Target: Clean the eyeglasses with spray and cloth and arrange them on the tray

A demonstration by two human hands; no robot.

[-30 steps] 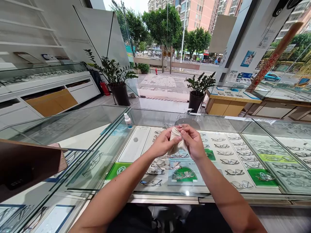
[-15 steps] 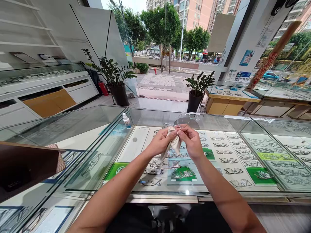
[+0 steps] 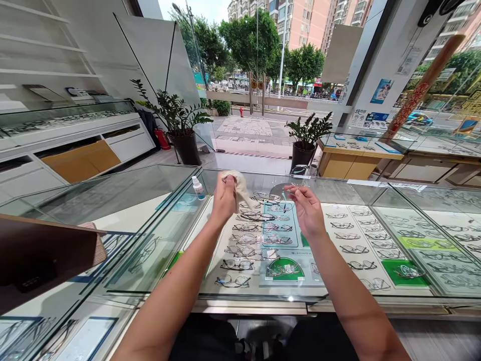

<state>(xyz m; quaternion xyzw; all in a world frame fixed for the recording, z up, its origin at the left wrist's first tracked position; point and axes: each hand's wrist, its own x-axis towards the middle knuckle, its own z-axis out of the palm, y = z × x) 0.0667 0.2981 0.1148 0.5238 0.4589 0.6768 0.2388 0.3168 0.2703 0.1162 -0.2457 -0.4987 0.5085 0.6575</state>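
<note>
The left hand clenches a cleaning cloth that bunches just above its fingers, the right hand pinches thin glasses at its fingertips over the glass desk; the grip is probably best kept light, on the frame, off the lenses.

- The counter is a glass-topped display case, its top a clear flat pane.
- A small white dropper bottle with a blue label stands upright on the glass near the far left corner.
- Under the pane, eyeglasses lie in neat rows on pale trays.
- A light blue tray holds the middle rows.
- A green domed sign sits at the near middle, and a green card lies to the right.
- A second glass case adjoins at the left, meeting the counter at an angle.
</note>
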